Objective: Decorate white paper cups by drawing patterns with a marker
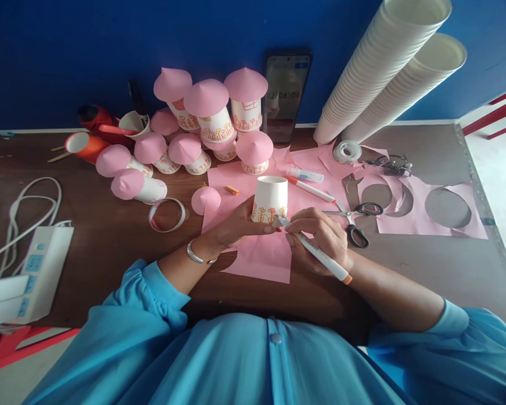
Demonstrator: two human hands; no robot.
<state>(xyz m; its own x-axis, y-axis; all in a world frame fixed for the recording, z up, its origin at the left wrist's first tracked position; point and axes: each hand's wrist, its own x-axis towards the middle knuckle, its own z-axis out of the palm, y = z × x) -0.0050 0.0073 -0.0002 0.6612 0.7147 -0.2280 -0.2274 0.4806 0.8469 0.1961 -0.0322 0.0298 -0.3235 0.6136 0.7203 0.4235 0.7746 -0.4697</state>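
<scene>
The wearer's turquoise-blue cloth top (231,360) had a vertical front placket (274,374) with a round button (275,338). Its full, gathered sleeves (130,309) ended in plain banded cuffs (167,287), and a slim, silver-coloured metal bangle (193,254) circled the left wrist (208,246).

The held cup (274,194) is partly covered by the left grip (239,225), the taller cup stack (373,59) is cut off above, and the small tube (307,175), seemingly blue-labelled, cannot be read.
</scene>
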